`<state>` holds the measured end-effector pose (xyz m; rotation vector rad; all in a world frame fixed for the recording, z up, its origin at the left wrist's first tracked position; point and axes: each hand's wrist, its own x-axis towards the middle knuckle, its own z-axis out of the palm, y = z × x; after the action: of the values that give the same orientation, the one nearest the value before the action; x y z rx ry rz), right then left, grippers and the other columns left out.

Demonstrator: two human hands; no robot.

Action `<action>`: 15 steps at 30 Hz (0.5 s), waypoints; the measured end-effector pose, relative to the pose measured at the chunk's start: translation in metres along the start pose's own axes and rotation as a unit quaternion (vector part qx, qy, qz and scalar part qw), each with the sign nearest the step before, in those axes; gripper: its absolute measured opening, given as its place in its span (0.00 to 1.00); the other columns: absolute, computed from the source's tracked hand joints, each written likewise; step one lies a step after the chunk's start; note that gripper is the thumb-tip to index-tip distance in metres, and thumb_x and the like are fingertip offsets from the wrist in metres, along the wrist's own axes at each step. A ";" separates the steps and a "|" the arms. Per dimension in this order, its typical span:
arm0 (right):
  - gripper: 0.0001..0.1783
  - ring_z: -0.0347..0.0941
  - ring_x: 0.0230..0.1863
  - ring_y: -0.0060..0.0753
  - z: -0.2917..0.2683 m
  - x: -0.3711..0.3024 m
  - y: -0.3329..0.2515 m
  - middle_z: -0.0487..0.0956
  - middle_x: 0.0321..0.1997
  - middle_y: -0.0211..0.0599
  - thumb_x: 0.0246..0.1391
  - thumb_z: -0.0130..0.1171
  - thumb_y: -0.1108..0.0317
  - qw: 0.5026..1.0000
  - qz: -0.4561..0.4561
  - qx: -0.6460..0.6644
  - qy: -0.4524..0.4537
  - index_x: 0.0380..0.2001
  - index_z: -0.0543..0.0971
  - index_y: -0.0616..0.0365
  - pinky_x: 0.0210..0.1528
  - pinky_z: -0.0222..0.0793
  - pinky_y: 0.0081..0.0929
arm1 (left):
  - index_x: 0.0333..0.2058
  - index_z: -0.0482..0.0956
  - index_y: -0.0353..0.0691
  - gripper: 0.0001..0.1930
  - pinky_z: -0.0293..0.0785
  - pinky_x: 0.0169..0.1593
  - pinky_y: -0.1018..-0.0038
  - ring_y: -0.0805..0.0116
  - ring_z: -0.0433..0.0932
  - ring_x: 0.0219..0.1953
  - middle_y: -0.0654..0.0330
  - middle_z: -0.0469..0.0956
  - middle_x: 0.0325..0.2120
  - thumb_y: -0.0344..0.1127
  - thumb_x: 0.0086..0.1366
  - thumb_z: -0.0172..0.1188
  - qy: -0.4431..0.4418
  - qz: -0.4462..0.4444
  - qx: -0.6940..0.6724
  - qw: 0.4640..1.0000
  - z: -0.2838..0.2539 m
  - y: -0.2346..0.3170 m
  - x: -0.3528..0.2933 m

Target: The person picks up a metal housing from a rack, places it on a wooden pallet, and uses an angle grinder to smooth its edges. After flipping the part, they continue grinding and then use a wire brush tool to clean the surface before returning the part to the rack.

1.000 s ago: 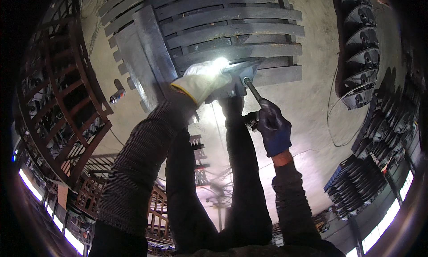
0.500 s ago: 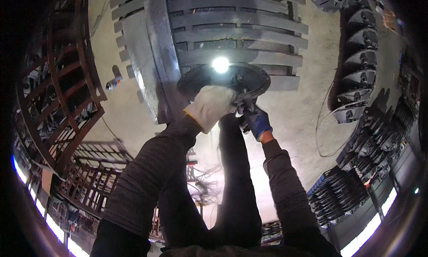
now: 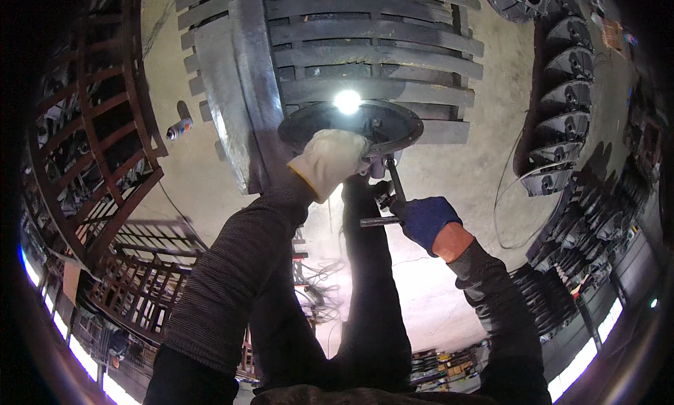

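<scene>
A round dark metal part [image 3: 295,130] with small holes along its rim is tilted in front of me, near the slatted pallet. My left hand [image 3: 330,161], in a pale work glove with a yellow cuff, is closed over its near edge. The fingertips are partly hidden. My right hand [image 3: 430,224], in a dark blue glove, is wrapped round a T-handle wrench [image 3: 379,222]. The wrench's shaft runs up toward the underside of the part, and its crossbar sticks out left of my fist. Whether the tip sits on a bolt is hidden.
Beyond the part lies a dark slatted pallet [image 3: 379,54], with a plastic-wrapped long panel [image 3: 228,89] along its left side. A spray can [image 3: 179,130] lies on the floor. Metal racks [image 3: 112,110] stand left. Rows of dark castings [image 3: 565,103] and a loose cable [image 3: 500,208] lie right.
My right hand has moved down and right from under the part, and the T-handle wrench now shows clearly in it. My left hand and the round part have barely shifted.
</scene>
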<state>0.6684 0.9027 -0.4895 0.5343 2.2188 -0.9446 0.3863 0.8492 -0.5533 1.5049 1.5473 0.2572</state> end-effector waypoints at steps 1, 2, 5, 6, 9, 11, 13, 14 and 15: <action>0.16 0.83 0.33 0.51 0.001 0.001 -0.001 0.86 0.33 0.42 0.59 0.64 0.64 1.000 0.014 -0.009 -0.020 0.51 0.85 0.45 0.35 0.77 0.50 | 0.33 0.86 0.38 0.09 0.80 0.45 0.55 0.47 0.86 0.38 0.46 0.85 0.31 0.38 0.64 0.67 -0.007 0.004 -0.022 1.000 0.000 0.000 0.001; 0.16 0.83 0.34 0.52 0.004 0.002 -0.003 0.86 0.34 0.43 0.59 0.64 0.64 1.000 0.005 -0.026 -0.006 0.51 0.85 0.45 0.35 0.77 0.50 | 0.33 0.86 0.38 0.09 0.80 0.45 0.55 0.47 0.86 0.38 0.46 0.85 0.31 0.38 0.64 0.67 -0.011 0.006 -0.045 0.999 0.000 0.000 0.001; 0.12 0.79 0.26 0.28 0.038 0.019 -0.032 0.83 0.26 0.32 0.66 0.64 0.63 0.815 0.142 0.531 0.181 0.50 0.85 0.49 0.27 0.72 0.31 | 0.33 0.85 0.37 0.10 0.80 0.46 0.56 0.47 0.86 0.38 0.46 0.85 0.30 0.38 0.65 0.66 -0.010 -0.007 0.031 0.999 0.001 -0.002 0.004; 0.10 0.75 0.23 0.25 0.052 0.028 -0.040 0.81 0.25 0.30 0.67 0.63 0.62 0.746 0.173 0.593 0.247 0.49 0.84 0.50 0.24 0.68 0.28 | 0.33 0.85 0.37 0.10 0.80 0.46 0.56 0.47 0.86 0.39 0.46 0.84 0.30 0.38 0.64 0.66 -0.006 -0.003 0.030 1.000 0.001 -0.003 0.005; 0.08 0.64 0.15 0.14 0.081 0.086 -0.046 0.75 0.22 0.23 0.70 0.61 0.62 0.760 0.182 0.404 0.476 0.44 0.83 0.53 0.15 0.56 0.19 | 0.32 0.84 0.36 0.10 0.81 0.46 0.55 0.46 0.86 0.39 0.45 0.84 0.30 0.39 0.64 0.67 0.011 0.018 0.038 0.999 0.001 -0.007 0.006; 0.06 0.63 0.15 0.15 0.087 0.122 -0.042 0.75 0.23 0.25 0.69 0.59 0.64 0.626 0.188 0.589 0.475 0.39 0.81 0.52 0.15 0.56 0.20 | 0.33 0.84 0.36 0.10 0.81 0.46 0.55 0.46 0.86 0.39 0.45 0.84 0.30 0.39 0.63 0.68 0.024 0.039 0.044 0.998 0.000 -0.009 0.007; 0.07 0.68 0.18 0.18 0.087 0.129 -0.043 0.78 0.25 0.27 0.68 0.59 0.64 0.588 0.252 0.653 0.406 0.39 0.81 0.55 0.21 0.64 0.22 | 0.35 0.84 0.37 0.11 0.81 0.46 0.54 0.45 0.86 0.39 0.45 0.84 0.30 0.39 0.63 0.68 0.018 0.037 0.053 0.998 0.001 -0.010 0.008; 0.08 0.71 0.19 0.19 0.082 0.128 -0.041 0.80 0.26 0.27 0.67 0.60 0.64 0.565 0.283 0.680 0.371 0.39 0.81 0.56 0.24 0.68 0.23 | 0.36 0.84 0.37 0.11 0.81 0.46 0.54 0.44 0.85 0.39 0.45 0.84 0.30 0.40 0.62 0.68 -0.008 0.023 0.056 0.998 0.002 -0.009 0.009; 0.09 0.73 0.21 0.20 0.077 0.114 -0.043 0.80 0.26 0.28 0.67 0.60 0.63 0.712 0.283 0.514 0.386 0.39 0.81 0.57 0.26 0.71 0.24 | 0.37 0.84 0.37 0.12 0.81 0.46 0.54 0.44 0.85 0.39 0.45 0.84 0.31 0.41 0.63 0.67 -0.001 0.020 0.051 0.999 0.003 -0.009 0.010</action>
<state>0.5950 0.8287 -0.5899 2.3244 1.6312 -1.7450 0.3839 0.8543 -0.5656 1.6150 1.5502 0.2023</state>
